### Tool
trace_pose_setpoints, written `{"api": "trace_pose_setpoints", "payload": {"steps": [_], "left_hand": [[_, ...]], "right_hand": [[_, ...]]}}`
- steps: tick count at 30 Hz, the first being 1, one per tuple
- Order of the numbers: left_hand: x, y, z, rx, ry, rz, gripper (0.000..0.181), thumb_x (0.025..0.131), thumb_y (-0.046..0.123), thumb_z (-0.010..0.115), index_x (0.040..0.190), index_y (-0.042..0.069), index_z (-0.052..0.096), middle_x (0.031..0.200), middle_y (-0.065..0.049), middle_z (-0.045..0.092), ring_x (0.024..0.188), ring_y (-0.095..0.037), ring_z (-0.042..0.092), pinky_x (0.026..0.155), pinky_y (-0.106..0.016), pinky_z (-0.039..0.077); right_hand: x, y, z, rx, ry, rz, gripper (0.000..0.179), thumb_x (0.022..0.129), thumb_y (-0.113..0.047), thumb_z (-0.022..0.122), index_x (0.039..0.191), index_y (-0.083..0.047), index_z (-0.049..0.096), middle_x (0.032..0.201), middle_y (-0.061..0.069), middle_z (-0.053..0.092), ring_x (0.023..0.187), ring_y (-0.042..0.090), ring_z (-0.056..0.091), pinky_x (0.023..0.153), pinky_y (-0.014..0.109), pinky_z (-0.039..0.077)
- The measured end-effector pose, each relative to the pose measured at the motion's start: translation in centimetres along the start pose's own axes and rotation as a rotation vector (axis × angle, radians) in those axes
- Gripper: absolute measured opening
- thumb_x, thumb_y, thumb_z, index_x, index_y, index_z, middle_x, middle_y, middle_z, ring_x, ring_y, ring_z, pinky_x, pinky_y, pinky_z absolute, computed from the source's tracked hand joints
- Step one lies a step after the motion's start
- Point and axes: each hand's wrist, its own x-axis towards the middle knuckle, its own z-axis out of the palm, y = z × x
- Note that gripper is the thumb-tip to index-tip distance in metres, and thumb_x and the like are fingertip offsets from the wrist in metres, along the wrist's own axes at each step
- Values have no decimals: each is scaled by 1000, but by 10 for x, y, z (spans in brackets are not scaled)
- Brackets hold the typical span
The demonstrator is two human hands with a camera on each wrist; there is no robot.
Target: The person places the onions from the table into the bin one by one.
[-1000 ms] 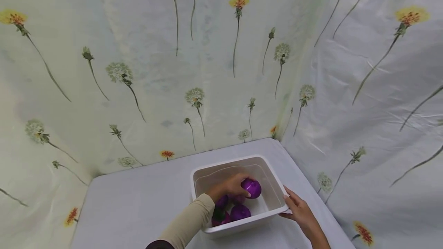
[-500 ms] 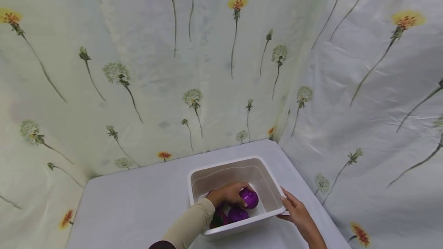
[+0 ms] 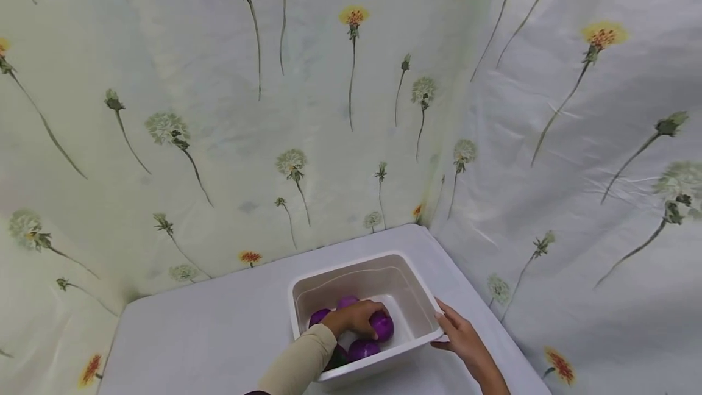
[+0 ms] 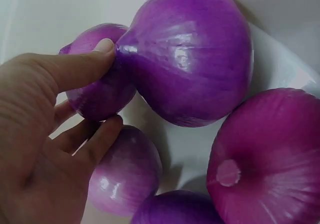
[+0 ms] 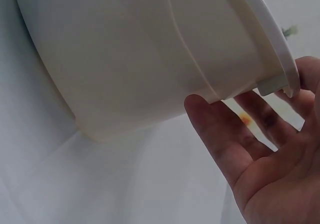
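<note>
My left hand (image 3: 359, 317) reaches into a white plastic tub (image 3: 417, 341) and grips a glossy purple onion (image 3: 382, 326) low inside it. In the left wrist view, thumb and fingertips close around that onion (image 4: 100, 91), with a larger purple onion (image 4: 195, 59) right beside the thumb. A reddish-purple onion (image 4: 270, 154) and a paler one (image 4: 127, 171) lie close by. My right hand (image 3: 463, 341) holds the tub's right side near the front corner. In the right wrist view, its fingers (image 5: 220, 139) reach under the rim and touch the outer wall (image 5: 135, 69).
A dark green item (image 3: 338, 358) sits in the tub's near left corner, partly behind the sleeve (image 3: 301, 358). The tub stands on a table with a white cloth (image 3: 219, 328). Flower-printed sheets (image 3: 219, 78) hang behind and to the right of the table.
My left hand has drawn the gripped onion towards the tub's near side. A pale purple onion now shows beyond the hand. My right hand keeps its place on the tub; the view has shifted slightly.
</note>
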Motion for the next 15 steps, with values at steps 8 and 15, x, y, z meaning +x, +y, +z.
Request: {"api": "trace_pose_setpoints", "payload": {"steps": [8, 15], "left_hand": [[-3, -1, 8, 43, -11, -60, 53, 74, 15, 86, 120, 18, 60, 110, -2, 66, 104, -9, 59, 93, -20, 45], [-2, 0, 8, 47, -10, -59, 56, 74, 13, 86, 122, 17, 57, 111, -3, 65, 105, -11, 60, 94, -21, 45]], "right_hand": [[0, 0, 1, -12, 4, 18, 57, 103, -35, 53, 154, -13, 38, 154, 27, 40, 114, 39, 65, 78, 48, 60], [1, 1, 0, -2, 3, 3, 58, 102, -37, 55, 154, -14, 40, 152, 27, 43, 110, 37, 67, 79, 49, 60]]}}
